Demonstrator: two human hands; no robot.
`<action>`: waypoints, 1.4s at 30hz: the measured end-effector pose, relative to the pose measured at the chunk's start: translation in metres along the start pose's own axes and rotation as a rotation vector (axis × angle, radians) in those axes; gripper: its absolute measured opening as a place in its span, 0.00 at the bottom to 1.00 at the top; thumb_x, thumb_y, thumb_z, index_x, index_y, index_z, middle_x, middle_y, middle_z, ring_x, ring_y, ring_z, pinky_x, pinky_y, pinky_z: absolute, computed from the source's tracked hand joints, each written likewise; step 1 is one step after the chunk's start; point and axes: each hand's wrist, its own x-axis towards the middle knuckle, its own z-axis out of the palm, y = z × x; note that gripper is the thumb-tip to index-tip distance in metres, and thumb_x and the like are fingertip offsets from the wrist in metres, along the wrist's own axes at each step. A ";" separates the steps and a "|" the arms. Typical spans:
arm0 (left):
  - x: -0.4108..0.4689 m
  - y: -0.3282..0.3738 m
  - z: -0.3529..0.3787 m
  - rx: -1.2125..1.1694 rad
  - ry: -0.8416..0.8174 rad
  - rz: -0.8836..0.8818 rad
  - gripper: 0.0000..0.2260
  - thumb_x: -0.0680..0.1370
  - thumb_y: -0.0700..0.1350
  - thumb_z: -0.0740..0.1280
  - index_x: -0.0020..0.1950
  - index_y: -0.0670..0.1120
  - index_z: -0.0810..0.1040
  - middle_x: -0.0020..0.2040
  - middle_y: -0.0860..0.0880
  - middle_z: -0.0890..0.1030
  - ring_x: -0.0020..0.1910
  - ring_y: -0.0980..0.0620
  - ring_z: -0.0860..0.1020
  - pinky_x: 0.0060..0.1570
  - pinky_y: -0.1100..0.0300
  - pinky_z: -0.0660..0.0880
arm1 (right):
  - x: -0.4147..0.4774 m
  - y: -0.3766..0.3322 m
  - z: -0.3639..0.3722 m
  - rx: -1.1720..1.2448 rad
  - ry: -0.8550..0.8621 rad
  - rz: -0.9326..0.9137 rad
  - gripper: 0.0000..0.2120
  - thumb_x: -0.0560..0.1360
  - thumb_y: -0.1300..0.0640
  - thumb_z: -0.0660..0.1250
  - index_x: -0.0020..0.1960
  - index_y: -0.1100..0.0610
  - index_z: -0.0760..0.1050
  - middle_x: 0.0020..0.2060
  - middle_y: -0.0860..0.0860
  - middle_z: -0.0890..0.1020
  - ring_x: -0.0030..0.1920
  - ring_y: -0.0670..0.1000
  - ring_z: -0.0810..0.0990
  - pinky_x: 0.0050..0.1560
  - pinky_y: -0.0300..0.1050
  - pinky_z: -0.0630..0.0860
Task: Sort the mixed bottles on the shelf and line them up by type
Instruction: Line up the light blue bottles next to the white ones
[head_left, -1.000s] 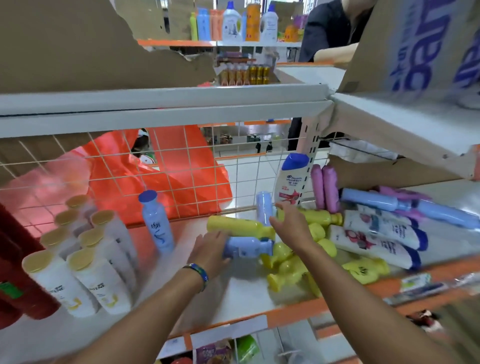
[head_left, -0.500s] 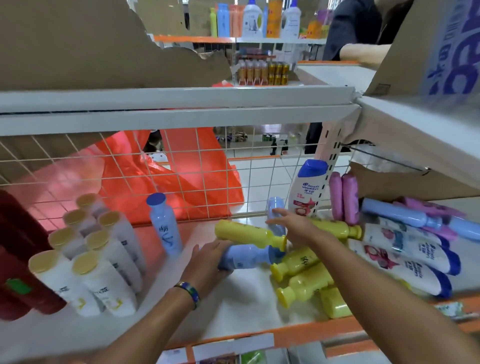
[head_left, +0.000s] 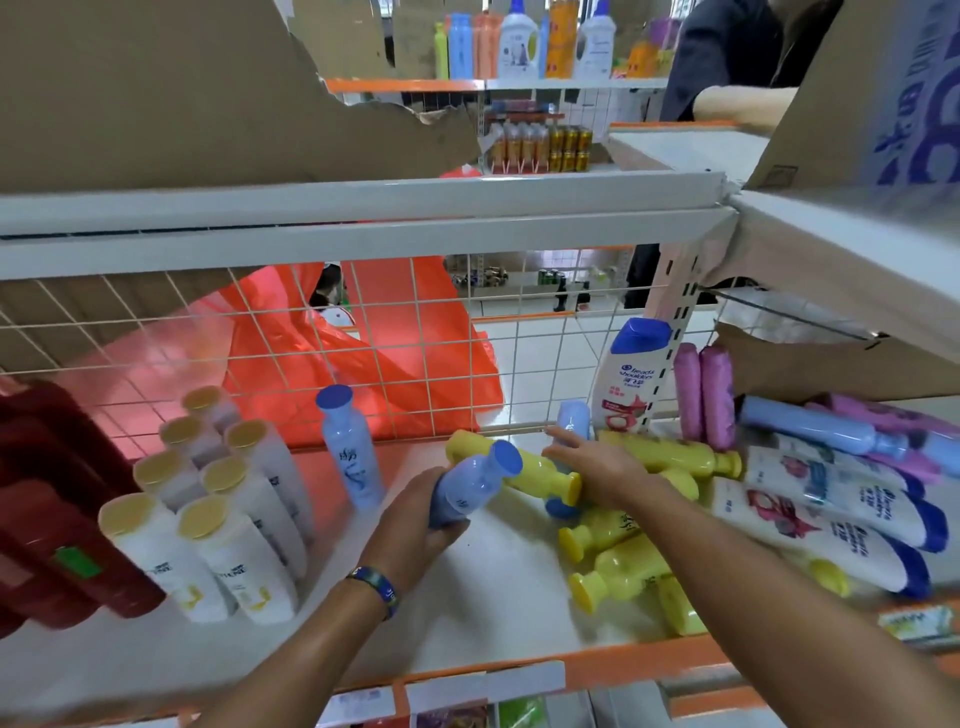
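Observation:
My left hand (head_left: 421, 525) grips a light blue bottle (head_left: 475, 483) and holds it tilted above the shelf (head_left: 498, 613). Another light blue bottle (head_left: 349, 449) stands upright just to its left. My right hand (head_left: 597, 462) reaches over a pile of lying yellow bottles (head_left: 618, 551), its fingers on a second lying light blue bottle (head_left: 573, 422) by the wire back. Several white bottles with gold caps (head_left: 208, 499) stand grouped at the left. White head-and-shoulders bottles (head_left: 831, 499) lie at the right; one (head_left: 631, 374) stands upright beside two purple bottles (head_left: 704, 395).
Dark red bottles (head_left: 57, 509) fill the far left. A wire grid (head_left: 519, 353) backs the shelf, with an orange plastic bag (head_left: 363, 364) behind it. A shelf board (head_left: 363, 208) with cardboard boxes hangs low overhead. Another person stands at the top right behind the shelving.
My left hand has lifted the light blue bottle from lying flat to tilted up. My right hand has reached further back onto the other blue bottle.

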 end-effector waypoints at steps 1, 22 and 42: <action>-0.001 -0.003 0.000 -0.009 -0.005 -0.011 0.18 0.71 0.44 0.72 0.54 0.59 0.71 0.48 0.58 0.78 0.46 0.60 0.77 0.43 0.71 0.70 | -0.002 0.002 0.001 0.043 0.004 -0.004 0.33 0.72 0.65 0.67 0.73 0.47 0.63 0.79 0.41 0.48 0.66 0.57 0.74 0.58 0.51 0.76; -0.001 0.013 -0.002 -0.227 0.120 -0.052 0.20 0.65 0.51 0.73 0.54 0.52 0.74 0.47 0.53 0.81 0.41 0.65 0.78 0.40 0.71 0.73 | -0.059 0.009 -0.043 0.942 0.483 0.134 0.21 0.68 0.53 0.76 0.58 0.47 0.73 0.52 0.49 0.80 0.53 0.52 0.79 0.56 0.55 0.77; -0.055 0.017 -0.020 -0.381 0.257 -0.117 0.18 0.70 0.35 0.74 0.57 0.40 0.74 0.44 0.52 0.81 0.41 0.60 0.79 0.41 0.65 0.74 | -0.044 -0.125 -0.085 1.905 0.620 0.032 0.18 0.71 0.54 0.76 0.54 0.59 0.72 0.38 0.56 0.77 0.37 0.55 0.78 0.39 0.51 0.77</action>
